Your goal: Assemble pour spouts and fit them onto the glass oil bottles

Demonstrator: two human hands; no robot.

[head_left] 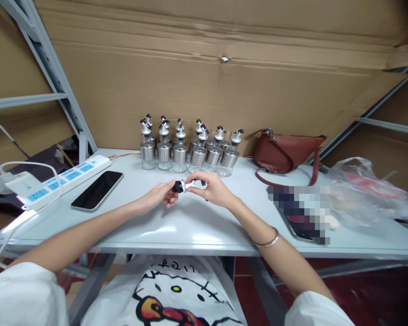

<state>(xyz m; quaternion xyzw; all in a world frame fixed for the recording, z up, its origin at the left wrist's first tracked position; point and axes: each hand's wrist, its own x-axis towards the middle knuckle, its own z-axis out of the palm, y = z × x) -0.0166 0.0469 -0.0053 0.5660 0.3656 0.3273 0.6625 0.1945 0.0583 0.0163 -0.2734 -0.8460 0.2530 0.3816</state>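
Over the middle of the grey table, both my hands hold one bottle pourer [184, 186], a silver spout with a black ribbed stopper, tilted on its side. My left hand [161, 195] pinches the black stopper end. Around the silver spout end close the fingers of my right hand [211, 186], which partly hide it. Just behind my hands stand several glass oil bottles [180, 154] with steel sleeves, in two rows. Most carry silver pourers with black tips; the tops of some in the back row are hidden.
To the left lie a black phone [98, 190] and a white power strip [68, 179] with a plugged-in charger and cable. A brown handbag [285, 151], a pixelated flat item [299, 213] and a clear plastic bag [370, 194] are on the right. Cardboard [190, 81] walls the back.
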